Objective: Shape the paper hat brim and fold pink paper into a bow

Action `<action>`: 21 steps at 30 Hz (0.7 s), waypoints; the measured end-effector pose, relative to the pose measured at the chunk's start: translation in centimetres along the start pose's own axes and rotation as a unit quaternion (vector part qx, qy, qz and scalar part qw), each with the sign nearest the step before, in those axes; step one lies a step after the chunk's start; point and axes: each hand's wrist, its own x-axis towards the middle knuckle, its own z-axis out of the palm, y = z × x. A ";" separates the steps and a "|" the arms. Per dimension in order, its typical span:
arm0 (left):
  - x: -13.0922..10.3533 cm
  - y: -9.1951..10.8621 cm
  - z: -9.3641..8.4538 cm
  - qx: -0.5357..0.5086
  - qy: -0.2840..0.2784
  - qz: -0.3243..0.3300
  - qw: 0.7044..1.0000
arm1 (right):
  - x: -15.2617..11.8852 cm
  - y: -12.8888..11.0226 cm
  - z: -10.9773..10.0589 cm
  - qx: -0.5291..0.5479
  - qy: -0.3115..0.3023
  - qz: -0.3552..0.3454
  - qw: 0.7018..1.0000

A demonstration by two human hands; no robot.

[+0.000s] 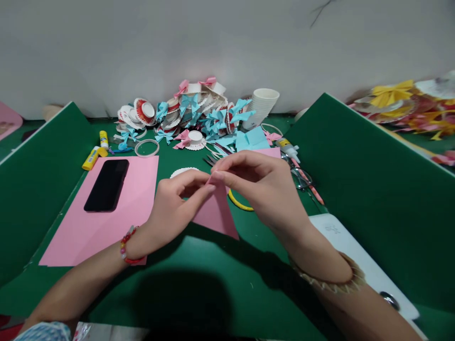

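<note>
Both my hands meet near the middle of the view around one piece of pink paper (218, 215). My left hand (174, 201) pinches its upper edge between thumb and fingers. Right beside it, the thumb and index finger of my right hand (261, 182) close on the same edge, close to the left fingertips. The paper hangs down below the fingers, its lower corner pointing right. Partly hidden behind my hands are a white scalloped paper disc (185, 171), a yellow ring (240, 201) and the dark tips of scissors (209, 161).
A black phone (107, 185) lies on pink sheets (138, 227) at left, with glue sticks (91, 158) behind. Paper ornaments with bows (192, 113) and stacked cups (262, 106) stand at the back. Glasses (301, 179) and a white board (359, 260) are at right. Green partitions (373, 189) flank the table.
</note>
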 end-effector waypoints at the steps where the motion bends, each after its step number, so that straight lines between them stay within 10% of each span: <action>1: 0.0 0.0 0.1 -0.005 0.007 -0.002 1.000 | 0.0 0.0 0.0 0.005 -0.002 0.000 1.000; 21: 0.3 -0.2 -0.3 0.004 -0.090 -0.088 0.992 | 0.0 0.1 -0.3 -0.055 0.030 0.007 0.998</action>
